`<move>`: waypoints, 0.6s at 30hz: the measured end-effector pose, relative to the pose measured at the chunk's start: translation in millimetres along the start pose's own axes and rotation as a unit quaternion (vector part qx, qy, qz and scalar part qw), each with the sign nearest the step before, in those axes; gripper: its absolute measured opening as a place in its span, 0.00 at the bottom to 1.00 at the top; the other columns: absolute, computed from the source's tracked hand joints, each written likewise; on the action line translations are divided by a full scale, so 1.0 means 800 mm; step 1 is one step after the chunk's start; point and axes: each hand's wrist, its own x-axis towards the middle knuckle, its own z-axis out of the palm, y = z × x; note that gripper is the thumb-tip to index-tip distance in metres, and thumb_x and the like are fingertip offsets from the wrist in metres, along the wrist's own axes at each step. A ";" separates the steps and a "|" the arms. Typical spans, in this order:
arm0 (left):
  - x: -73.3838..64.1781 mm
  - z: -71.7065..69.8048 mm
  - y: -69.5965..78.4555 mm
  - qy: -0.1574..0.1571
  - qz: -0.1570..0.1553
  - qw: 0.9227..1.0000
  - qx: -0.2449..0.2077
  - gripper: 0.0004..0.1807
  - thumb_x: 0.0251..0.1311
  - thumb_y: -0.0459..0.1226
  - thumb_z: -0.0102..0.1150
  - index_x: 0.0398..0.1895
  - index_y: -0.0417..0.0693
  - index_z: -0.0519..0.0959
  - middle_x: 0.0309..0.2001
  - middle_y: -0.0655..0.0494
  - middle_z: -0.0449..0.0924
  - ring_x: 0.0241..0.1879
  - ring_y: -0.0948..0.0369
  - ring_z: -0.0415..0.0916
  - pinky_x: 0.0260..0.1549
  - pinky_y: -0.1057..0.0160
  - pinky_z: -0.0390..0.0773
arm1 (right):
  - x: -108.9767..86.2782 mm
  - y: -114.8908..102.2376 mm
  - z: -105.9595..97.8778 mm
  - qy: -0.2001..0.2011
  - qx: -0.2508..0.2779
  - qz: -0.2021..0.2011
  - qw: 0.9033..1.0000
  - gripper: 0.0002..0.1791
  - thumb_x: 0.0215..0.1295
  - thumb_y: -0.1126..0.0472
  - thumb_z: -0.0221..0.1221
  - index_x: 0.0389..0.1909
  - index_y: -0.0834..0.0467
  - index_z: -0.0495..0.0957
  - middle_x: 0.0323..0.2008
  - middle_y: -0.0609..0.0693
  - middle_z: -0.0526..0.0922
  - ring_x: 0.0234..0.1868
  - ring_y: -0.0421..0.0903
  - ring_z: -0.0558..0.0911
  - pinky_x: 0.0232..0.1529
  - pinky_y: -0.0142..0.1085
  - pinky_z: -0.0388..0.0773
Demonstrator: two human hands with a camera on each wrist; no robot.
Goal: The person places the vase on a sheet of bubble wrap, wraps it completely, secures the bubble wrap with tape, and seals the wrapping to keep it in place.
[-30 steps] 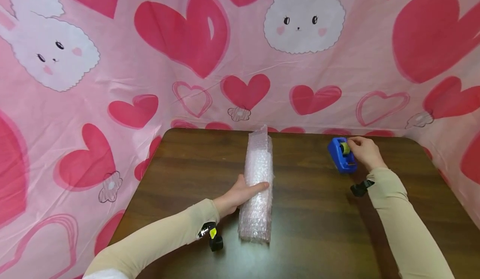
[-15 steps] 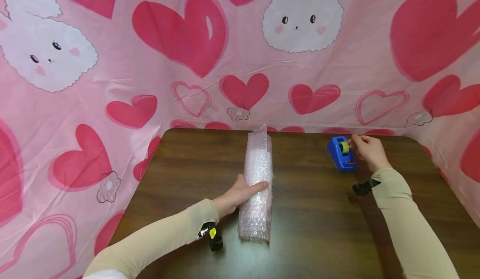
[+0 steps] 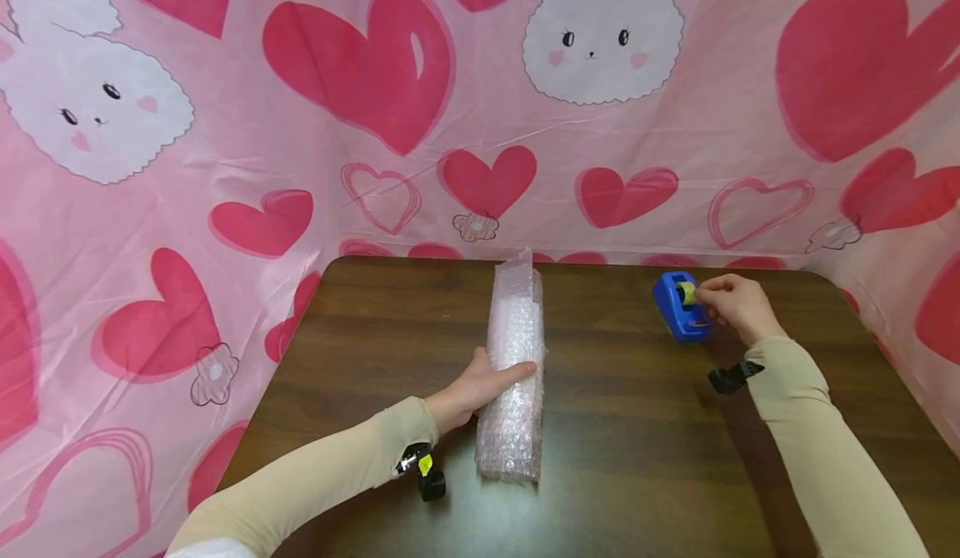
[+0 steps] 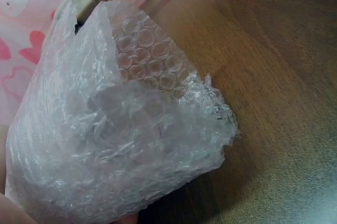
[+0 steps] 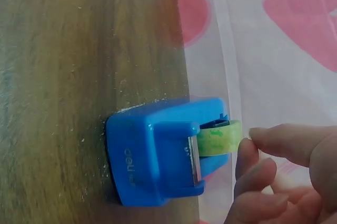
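Around the bubble wrap [image 3: 516, 329], left fingers [image 3: 516, 373] grip; bent right fingers [image 5: 289, 139] pinch the tape [image 5: 218, 139].

the bubble wrap bundle [image 3: 510, 445] lies in your left hand [image 3: 480, 383], one end beyond the grip, the other toward you. well right of that grip, the tape dispenser [image 3: 684, 329] sits on the table [image 3: 615, 424], the tape roll [image 3: 686, 294] in it, just left of your right hand [image 3: 738, 306]. the sheet [image 3: 555, 133] is behind everything.
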 end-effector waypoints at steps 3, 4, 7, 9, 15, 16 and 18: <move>0.001 0.000 -0.001 0.001 0.003 1.000 0.000 0.63 0.58 0.59 0.70 0.79 0.29 0.46 0.76 0.30 0.54 0.72 0.40 0.60 0.69 0.38 0.64 | -0.005 0.000 -0.004 -0.009 -0.033 0.009 0.999 0.32 0.77 0.52 0.57 0.63 0.77 0.66 0.51 0.73 0.77 0.45 0.60 0.81 0.40 0.46 0.82; 0.001 0.000 -0.001 0.000 0.003 1.000 0.000 0.63 0.58 0.59 0.70 0.79 0.29 0.45 0.76 0.30 0.54 0.72 0.40 0.60 0.69 0.38 0.64 | -0.006 0.000 -0.005 -0.014 -0.047 0.015 0.999 0.33 0.76 0.50 0.57 0.63 0.77 0.66 0.54 0.75 0.76 0.48 0.63 0.79 0.43 0.49 0.82; 0.000 -0.001 0.000 -0.002 0.001 1.000 0.000 0.65 0.59 0.59 0.70 0.80 0.29 0.42 0.79 0.29 0.48 0.75 0.38 0.55 0.71 0.37 0.60 | -0.011 0.001 -0.011 -0.050 -0.083 0.039 0.994 0.36 0.76 0.44 0.55 0.59 0.78 0.69 0.55 0.75 0.75 0.52 0.65 0.75 0.49 0.54 0.77; -0.001 -0.001 0.000 -0.004 0.000 1.000 0.000 0.66 0.59 0.59 0.70 0.80 0.29 0.41 0.79 0.29 0.46 0.76 0.38 0.54 0.72 0.37 0.59 | -0.013 0.002 -0.015 -0.077 -0.094 0.056 0.991 0.38 0.76 0.41 0.54 0.57 0.77 0.71 0.51 0.72 0.78 0.50 0.63 0.75 0.49 0.54 0.76; -0.004 -0.001 0.001 -0.007 0.000 1.000 -0.001 0.64 0.59 0.59 0.69 0.80 0.29 0.43 0.78 0.30 0.50 0.74 0.39 0.56 0.71 0.37 0.61 | -0.014 0.007 -0.014 -0.101 -0.055 0.057 0.992 0.34 0.77 0.41 0.54 0.51 0.74 0.75 0.40 0.57 0.83 0.42 0.52 0.78 0.40 0.41 0.79; -0.004 0.000 0.001 -0.007 0.000 1.000 -0.001 0.64 0.59 0.59 0.69 0.80 0.29 0.43 0.78 0.30 0.50 0.74 0.39 0.56 0.71 0.37 0.61 | -0.014 0.009 -0.012 -0.099 -0.035 0.054 0.993 0.33 0.77 0.42 0.54 0.51 0.73 0.76 0.39 0.55 0.83 0.40 0.50 0.79 0.39 0.39 0.80; -0.004 -0.001 0.001 -0.007 -0.002 1.000 -0.001 0.65 0.59 0.60 0.69 0.80 0.29 0.41 0.79 0.29 0.48 0.75 0.38 0.55 0.71 0.37 0.60 | -0.015 0.013 -0.007 -0.096 0.015 0.051 0.994 0.30 0.78 0.44 0.54 0.51 0.73 0.75 0.37 0.51 0.83 0.38 0.45 0.81 0.38 0.36 0.83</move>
